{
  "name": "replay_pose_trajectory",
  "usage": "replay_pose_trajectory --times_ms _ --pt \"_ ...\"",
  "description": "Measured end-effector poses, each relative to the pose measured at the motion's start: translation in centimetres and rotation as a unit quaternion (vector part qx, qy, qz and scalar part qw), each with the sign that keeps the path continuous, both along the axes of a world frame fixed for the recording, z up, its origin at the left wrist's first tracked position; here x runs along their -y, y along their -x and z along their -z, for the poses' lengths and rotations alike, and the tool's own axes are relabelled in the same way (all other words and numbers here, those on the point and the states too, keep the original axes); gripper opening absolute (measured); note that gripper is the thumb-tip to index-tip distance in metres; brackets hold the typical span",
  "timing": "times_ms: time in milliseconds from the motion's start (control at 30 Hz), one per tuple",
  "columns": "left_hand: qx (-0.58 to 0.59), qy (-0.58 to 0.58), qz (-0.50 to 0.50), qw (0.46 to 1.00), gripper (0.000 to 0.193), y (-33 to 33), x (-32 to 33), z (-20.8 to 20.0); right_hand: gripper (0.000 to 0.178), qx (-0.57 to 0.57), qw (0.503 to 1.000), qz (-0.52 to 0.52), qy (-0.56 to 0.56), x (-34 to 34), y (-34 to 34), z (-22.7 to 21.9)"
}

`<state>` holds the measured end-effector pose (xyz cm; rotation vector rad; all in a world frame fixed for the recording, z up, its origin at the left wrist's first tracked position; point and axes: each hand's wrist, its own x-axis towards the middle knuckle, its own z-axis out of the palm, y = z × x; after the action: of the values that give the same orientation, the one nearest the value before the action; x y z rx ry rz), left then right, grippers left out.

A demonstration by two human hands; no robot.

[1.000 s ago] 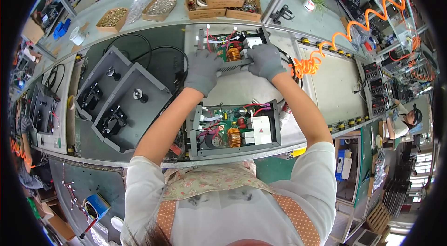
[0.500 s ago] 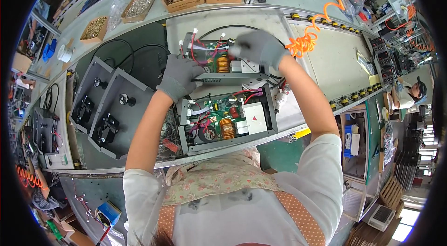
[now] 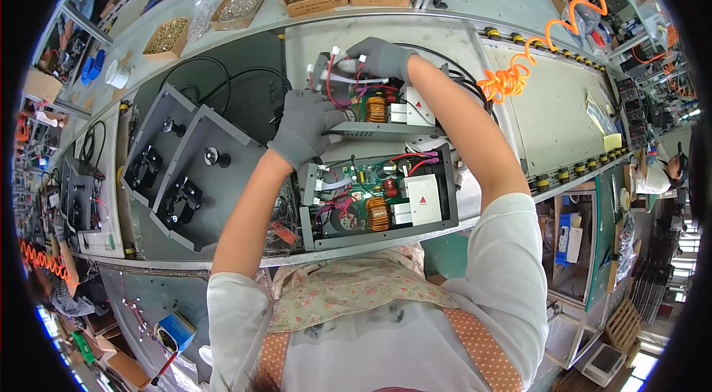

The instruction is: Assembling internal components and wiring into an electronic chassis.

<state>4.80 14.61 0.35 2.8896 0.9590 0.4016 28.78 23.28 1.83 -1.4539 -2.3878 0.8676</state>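
Far box (image 3: 386, 130) set on counter (image 3: 319, 32) beyond near box (image 3: 371, 239); left end clasped by left hand (image 3: 308, 123), seemingly for steadiness. Right hand (image 3: 380, 58) held by wires (image 3: 331, 84); whether any pinched, cannot be told.

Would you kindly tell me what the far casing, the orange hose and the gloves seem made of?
Far casing: probably painted sheet metal, matte grey, judging by its thin edges.
Orange hose: likely plastic, smooth, holding springy coils.
Gloves: apparently fabric, matte grey, bending closely around the fingers.
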Motion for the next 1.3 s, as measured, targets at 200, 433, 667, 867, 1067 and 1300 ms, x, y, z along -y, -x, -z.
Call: replay_pose_trajectory --times_ms 200,433,667,867,1067,1300 --pt "0.001 -0.009 0.009 1.0 0.034 0.4 0.1 0.0 0.045 0.105 0.978 0.138 -0.113 1.7 0.5 0.3" --pt "0.204 -0.108 -0.031 0.973 0.044 0.9 0.7 1.7 0.031 -0.089 0.989 0.08 -0.086 1.1 0.4 0.2" --pt "0.294 -0.019 -0.136 0.946 0.045 1.4 1.2 6.0 0.038 -0.069 0.987 0.031 -0.143 1.3 0.3 1.7" --pt "0.304 0.001 -0.136 0.943 0.046 1.6 1.3 6.1 0.026 0.121 0.976 0.154 -0.096 2.1 2.1 -0.6" --pt "0.326 0.006 -0.133 0.936 0.046 1.0 1.2 5.8 0.026 0.192 0.977 -0.056 -0.072 2.8 3.6 -0.5" --pt "0.319 -0.026 -0.148 0.936 0.046 1.2 1.6 5.4 0.031 0.215 0.975 -0.04 -0.046 4.5 4.4 -0.5"
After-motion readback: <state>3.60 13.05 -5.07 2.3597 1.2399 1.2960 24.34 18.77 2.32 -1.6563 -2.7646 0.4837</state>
